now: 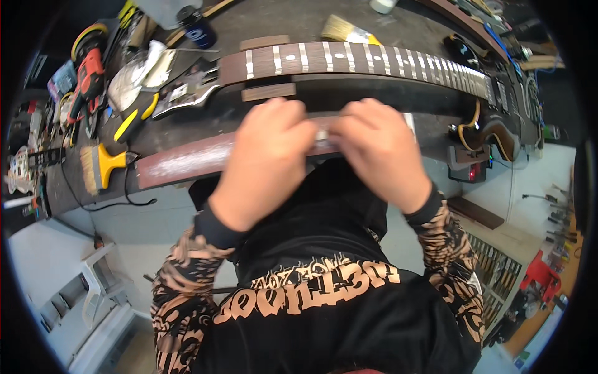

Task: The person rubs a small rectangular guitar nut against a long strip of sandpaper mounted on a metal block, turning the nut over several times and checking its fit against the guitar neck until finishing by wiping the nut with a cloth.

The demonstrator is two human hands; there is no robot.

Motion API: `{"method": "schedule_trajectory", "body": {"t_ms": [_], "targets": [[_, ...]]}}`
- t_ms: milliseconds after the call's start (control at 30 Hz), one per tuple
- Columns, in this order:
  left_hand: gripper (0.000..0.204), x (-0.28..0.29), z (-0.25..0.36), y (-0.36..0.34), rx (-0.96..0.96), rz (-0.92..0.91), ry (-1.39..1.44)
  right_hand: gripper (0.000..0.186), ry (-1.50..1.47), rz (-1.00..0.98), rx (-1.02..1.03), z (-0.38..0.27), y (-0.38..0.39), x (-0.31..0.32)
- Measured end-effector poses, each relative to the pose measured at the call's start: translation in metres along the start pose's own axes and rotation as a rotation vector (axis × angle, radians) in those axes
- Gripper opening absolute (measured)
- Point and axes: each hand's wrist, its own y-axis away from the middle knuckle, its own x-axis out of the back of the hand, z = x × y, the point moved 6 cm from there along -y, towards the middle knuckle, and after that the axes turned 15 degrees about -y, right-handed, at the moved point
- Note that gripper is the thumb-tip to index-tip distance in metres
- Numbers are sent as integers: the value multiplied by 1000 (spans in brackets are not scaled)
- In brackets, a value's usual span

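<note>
My left hand (268,156) and my right hand (380,146) are closed side by side above a long reddish-brown sanding strip (193,159). Between their fingertips shows a small pale piece (322,134), low against the strip; its exact kind is hard to make out. White dust streaks the strip's left part, and my hands cover much of its middle. Just beyond them lies an electric guitar, its dark fretboard (339,57) facing up with metal frets and light dot inlays. Its headstock (190,90) points left.
Wooden blocks (268,92) flank the neck. At left lie a yellow-handled brush (111,165), yellow-handled pliers (137,117), a black cable (128,199) and a red sander (89,78). Another brush (349,31) and a dark cup (196,28) stand farther back. A small device (468,171) sits at the right edge.
</note>
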Motion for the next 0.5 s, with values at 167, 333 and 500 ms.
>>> {"method": "schedule_trajectory", "body": {"t_ms": [167,333,500], "targets": [[9,-53,76,-63,-111,52,-49,19,-44,46,-158,37,32,79],[9,1,-1,4,-40,54,-76,13,-70,16,-46,-4,-3,0],[18,112,-123,115,174,-90,-225,12,-174,60,144,-105,-93,-149]]}}
